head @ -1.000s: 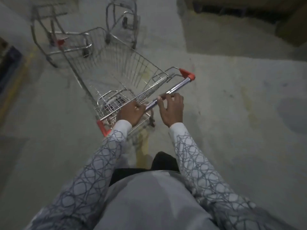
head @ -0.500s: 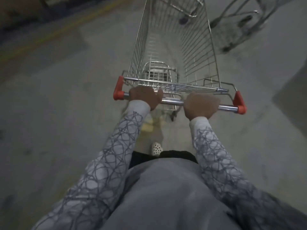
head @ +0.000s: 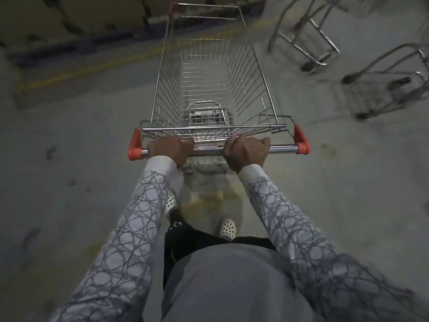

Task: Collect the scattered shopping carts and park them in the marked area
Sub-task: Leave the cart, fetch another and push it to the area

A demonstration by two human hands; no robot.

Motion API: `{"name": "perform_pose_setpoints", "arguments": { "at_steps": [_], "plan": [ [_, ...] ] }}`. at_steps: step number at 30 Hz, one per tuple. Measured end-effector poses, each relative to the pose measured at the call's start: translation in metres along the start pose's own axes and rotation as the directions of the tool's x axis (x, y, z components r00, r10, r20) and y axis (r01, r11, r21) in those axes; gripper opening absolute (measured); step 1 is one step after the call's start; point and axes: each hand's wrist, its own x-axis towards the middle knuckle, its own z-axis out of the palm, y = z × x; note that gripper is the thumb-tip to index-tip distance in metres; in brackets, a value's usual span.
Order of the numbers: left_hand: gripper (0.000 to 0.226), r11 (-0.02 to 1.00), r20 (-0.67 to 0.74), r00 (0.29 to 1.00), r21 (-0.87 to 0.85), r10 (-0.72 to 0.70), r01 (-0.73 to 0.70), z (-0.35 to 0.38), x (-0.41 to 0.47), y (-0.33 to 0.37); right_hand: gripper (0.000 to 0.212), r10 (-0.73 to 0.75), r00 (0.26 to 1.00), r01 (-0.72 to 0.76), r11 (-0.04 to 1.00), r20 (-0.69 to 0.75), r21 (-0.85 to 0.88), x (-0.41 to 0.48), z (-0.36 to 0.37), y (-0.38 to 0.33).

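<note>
An empty wire shopping cart (head: 260,73) stands straight ahead of me on the concrete floor, basket pointing away. Its chrome handle bar (head: 207,151) has red end caps. My left hand (head: 169,151) grips the bar near the left cap. My right hand (head: 246,152) grips it right of the middle. Two more carts show at the upper right, one (head: 304,40) farther off and one (head: 385,80) nearer, both blurred and cut off by the frame.
A yellow painted line (head: 92,66) runs across the floor at the upper left. Beyond it sit dark stacked goods or pallets (head: 69,19) along the far edge. My feet in white perforated shoes (head: 228,227) are on the floor behind the cart.
The cart has swung round from pointing up-left to pointing straight ahead. The two other carts have shifted from the upper left to the upper right. Both hands stay gripping the handle.
</note>
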Motion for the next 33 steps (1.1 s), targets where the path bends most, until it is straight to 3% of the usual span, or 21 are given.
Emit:
{"name": "perform_pose_setpoints", "arguments": {
  "at_steps": [5,9,13,16,20,28,33],
  "plan": [
    [0.068,0.975,-0.092,0.976,-0.117,-0.199,0.188,0.015,-0.012,-0.096,0.034,-0.24,0.971,0.24,0.97,0.004,0.035,0.004,0.02,-0.089],
    [0.068,0.923,-0.114,0.928,-0.199,-0.354,0.328,0.025,-0.024,-0.171,0.023,-0.52,0.843,0.529,0.847,-0.134,0.042,0.006,0.025,-0.168],
    [0.063,0.854,-0.13,0.855,-0.236,-0.501,0.464,0.035,-0.038,-0.239,0.045,-0.555,0.8,0.546,0.831,0.228,0.106,0.013,0.021,-0.26],
    [0.064,0.782,-0.138,0.778,-0.253,-0.612,0.57,0.046,-0.046,-0.289,0.055,-0.661,0.711,0.666,0.742,0.238,0.07,0.014,0.022,-0.326],
    [0.066,0.672,-0.101,0.675,-0.28,-0.731,0.686,0.056,-0.058,-0.36,0.049,-0.794,0.574,0.798,0.597,0.197,0.08,0.005,0.036,-0.42],
    [0.064,0.46,0.003,0.484,-0.31,-0.875,0.832,0.07,-0.1,-0.508,0.056,-0.927,0.327,0.935,0.345,0.182,0.078,-0.052,0.059,-0.606],
    [0.065,0.341,0.062,0.383,-0.343,-0.922,0.875,0.086,-0.127,-0.591,0.057,-0.964,0.125,0.985,0.149,0.233,0.09,-0.09,0.063,-0.699]
  ]
}}
